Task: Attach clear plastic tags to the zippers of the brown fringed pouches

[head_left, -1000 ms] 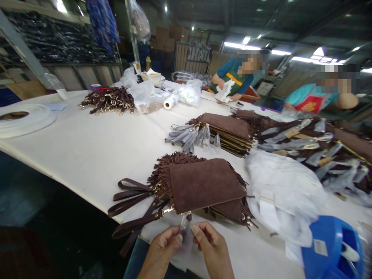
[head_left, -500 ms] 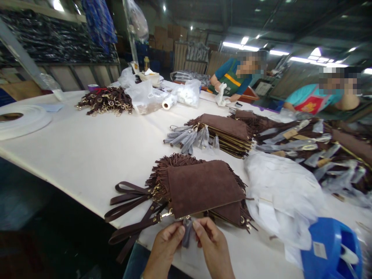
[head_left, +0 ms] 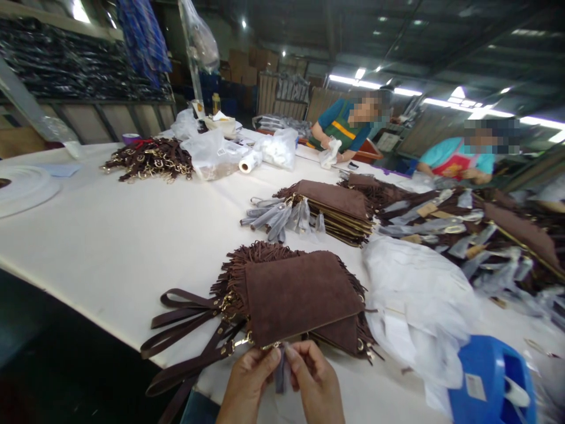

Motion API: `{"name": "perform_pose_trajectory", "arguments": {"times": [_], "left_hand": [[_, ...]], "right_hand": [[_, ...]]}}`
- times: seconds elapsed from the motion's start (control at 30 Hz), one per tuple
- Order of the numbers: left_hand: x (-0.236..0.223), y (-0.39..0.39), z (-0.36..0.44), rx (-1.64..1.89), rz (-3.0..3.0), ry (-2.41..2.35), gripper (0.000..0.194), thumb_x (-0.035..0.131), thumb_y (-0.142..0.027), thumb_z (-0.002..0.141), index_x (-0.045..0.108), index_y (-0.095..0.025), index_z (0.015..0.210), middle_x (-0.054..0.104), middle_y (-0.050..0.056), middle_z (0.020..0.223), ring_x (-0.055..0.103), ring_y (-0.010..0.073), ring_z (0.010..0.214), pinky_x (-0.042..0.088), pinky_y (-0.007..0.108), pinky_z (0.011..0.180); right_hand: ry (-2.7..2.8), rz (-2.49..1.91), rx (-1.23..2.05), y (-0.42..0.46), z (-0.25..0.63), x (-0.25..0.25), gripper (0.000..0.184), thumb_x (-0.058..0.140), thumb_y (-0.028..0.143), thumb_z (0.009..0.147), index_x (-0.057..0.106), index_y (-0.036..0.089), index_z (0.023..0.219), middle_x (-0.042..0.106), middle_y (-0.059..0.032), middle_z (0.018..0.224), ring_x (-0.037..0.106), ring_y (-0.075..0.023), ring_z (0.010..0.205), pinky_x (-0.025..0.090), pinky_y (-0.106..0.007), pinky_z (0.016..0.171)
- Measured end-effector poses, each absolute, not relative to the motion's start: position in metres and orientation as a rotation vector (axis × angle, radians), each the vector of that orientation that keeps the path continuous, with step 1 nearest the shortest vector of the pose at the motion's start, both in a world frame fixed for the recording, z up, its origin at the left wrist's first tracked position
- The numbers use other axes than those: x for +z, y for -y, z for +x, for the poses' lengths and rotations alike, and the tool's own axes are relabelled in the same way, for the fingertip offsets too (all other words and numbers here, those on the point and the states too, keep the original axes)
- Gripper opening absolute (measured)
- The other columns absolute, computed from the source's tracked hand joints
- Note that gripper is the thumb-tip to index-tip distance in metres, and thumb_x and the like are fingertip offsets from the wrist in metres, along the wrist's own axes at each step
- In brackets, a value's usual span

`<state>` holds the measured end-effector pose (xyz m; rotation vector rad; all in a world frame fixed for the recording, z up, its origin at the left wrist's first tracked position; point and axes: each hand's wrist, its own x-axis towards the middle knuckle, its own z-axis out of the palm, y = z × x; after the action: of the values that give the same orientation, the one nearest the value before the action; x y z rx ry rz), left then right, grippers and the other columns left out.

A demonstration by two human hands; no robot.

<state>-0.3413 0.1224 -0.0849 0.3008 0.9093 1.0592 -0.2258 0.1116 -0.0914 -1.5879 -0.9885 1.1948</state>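
Note:
A brown suede pouch (head_left: pixel 304 294) lies on top of a small pile of fringed pouches, its zipped edge towards me. At that edge hangs a dark zipper pull (head_left: pixel 279 380) in a clear plastic sleeve. My left hand (head_left: pixel 249 377) pinches it near the top between thumb and fingers. From the other side my right hand (head_left: pixel 315 380) is closed on the plastic around the same pull; the fingertips partly hide it. Brown wrist straps (head_left: pixel 189 368) with gold clasps spread out to the left of the pile.
Behind lies a stack of pouches (head_left: pixel 333 203) with plastic-wrapped straps. White plastic bags (head_left: pixel 415 288) and a blue holder (head_left: pixel 489 377) sit at right. Straps with clasps (head_left: pixel 150 159) are heaped at back left, near a white roll (head_left: pixel 26 188). Two people work across the table (head_left: pixel 110 253).
The view has shifted slightly, so the pouches appear lower and further left. Both hands remain at the zipper pull, with small finger movements. The far-right person has lowered a raised hand.

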Motion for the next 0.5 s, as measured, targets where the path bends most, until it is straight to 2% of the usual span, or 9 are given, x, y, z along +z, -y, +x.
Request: {"name": "perform_pose_trajectory", "arguments": {"times": [0.2, 0.3, 0.37, 0.5], "left_hand": [[-0.077, -0.129, -0.337, 1.099, 0.412, -0.934, 0.022, 0.076, -0.034, 0.066, 0.068, -0.015, 0.076, 0.065, 0.002, 0.066, 0.055, 0.0162, 0.064, 0.044, 0.027, 0.064], [-0.079, -0.128, -0.337, 1.103, 0.545, -1.033, 0.024, 0.073, -0.037, 0.068, 0.068, -0.016, 0.076, 0.066, 0.003, 0.072, 0.056, 0.02, 0.075, 0.044, 0.029, 0.073], [-0.086, -0.125, -0.337, 1.083, 0.621, -1.134, 0.027, 0.071, -0.042, 0.069, 0.069, -0.016, 0.075, 0.065, 0.003, 0.07, 0.056, 0.0225, 0.082, 0.044, 0.029, 0.078], [-0.102, -0.122, -0.339, 1.049, 0.69, -1.292, 0.03, 0.068, -0.046, 0.073, 0.069, -0.016, 0.077, 0.063, 0.002, 0.067, 0.056, 0.0235, 0.087, 0.043, 0.028, 0.078]], "right_hand": [[1.076, -1.644, 0.998, -0.112, -0.229, -0.083, 0.039, 0.055, 0.057, 0.079, 0.063, 0.02, 0.07, 0.055, 0.0016, 0.055, 0.049, -0.0135, 0.051, 0.038, -0.023, 0.049], [1.16, -1.672, 0.944, -0.111, -0.229, -0.079, 0.037, 0.052, 0.054, 0.082, 0.063, 0.021, 0.071, 0.055, 0.0012, 0.055, 0.049, -0.0144, 0.051, 0.038, -0.023, 0.051], [1.219, -1.678, 0.889, -0.11, -0.229, -0.078, 0.034, 0.052, 0.051, 0.084, 0.062, 0.022, 0.071, 0.057, 0.0006, 0.058, 0.05, -0.0147, 0.052, 0.038, -0.023, 0.053], [1.273, -1.652, 0.815, -0.108, -0.232, -0.079, 0.028, 0.051, 0.045, 0.086, 0.061, 0.022, 0.074, 0.062, -0.001, 0.065, 0.051, -0.0147, 0.055, 0.037, -0.023, 0.054]]}}
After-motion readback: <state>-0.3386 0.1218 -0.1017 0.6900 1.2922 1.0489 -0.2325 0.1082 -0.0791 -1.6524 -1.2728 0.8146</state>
